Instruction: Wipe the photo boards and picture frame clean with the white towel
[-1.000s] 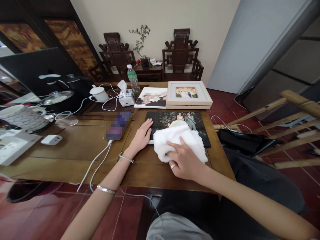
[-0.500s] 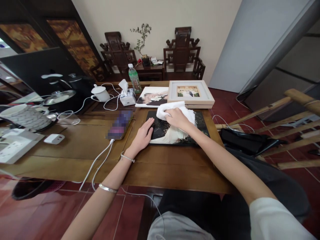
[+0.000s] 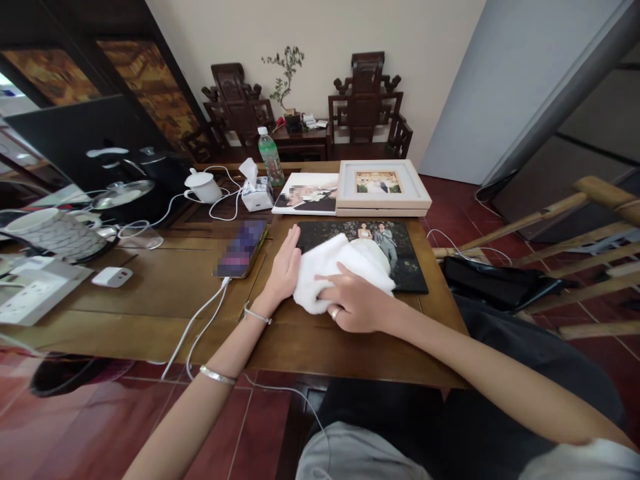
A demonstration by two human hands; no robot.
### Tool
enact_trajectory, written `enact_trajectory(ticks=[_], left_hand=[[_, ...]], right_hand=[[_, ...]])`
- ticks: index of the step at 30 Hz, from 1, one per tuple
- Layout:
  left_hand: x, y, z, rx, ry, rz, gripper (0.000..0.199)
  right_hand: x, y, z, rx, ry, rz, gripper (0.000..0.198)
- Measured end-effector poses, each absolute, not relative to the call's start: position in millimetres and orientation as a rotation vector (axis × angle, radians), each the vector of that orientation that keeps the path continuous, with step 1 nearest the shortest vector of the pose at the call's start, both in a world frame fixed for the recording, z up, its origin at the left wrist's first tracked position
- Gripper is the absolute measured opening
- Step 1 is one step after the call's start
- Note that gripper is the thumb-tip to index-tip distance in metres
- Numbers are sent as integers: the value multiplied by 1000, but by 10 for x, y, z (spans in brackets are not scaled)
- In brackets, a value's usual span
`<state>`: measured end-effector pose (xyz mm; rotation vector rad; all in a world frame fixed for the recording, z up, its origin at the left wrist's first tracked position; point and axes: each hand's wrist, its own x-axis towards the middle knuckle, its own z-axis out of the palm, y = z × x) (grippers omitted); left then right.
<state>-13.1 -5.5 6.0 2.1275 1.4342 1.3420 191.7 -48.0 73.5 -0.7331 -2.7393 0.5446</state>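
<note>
Likely wiping black rectangular photo, clutching fluffy white cloth in right hand; next, brace with uncurled left hand.

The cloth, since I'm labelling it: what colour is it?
White, with no pattern visible; the cloth shows best in the head view.

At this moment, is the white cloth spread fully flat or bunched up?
Partly bunched: the white cloth puffs into a thick, rounded fold at its near left end, by the right hand; its far part looks smoother.
</note>
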Motion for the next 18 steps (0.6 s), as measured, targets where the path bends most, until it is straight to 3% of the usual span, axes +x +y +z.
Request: enact_trajectory(ticks=[4, 11, 18], left_hand=[[-106, -55, 20, 2226, 1485, 1129, 54], [-83, -47, 56, 2257, 1474, 1036, 48], [-83, -32, 50, 2267, 1476, 1035, 49]], right_hand=[[2289, -579, 843, -907, -2742, 563, 24], [2663, -211, 796, -1283, -2641, 293, 24], [2304, 389, 732, -1250, -2453, 292, 28]])
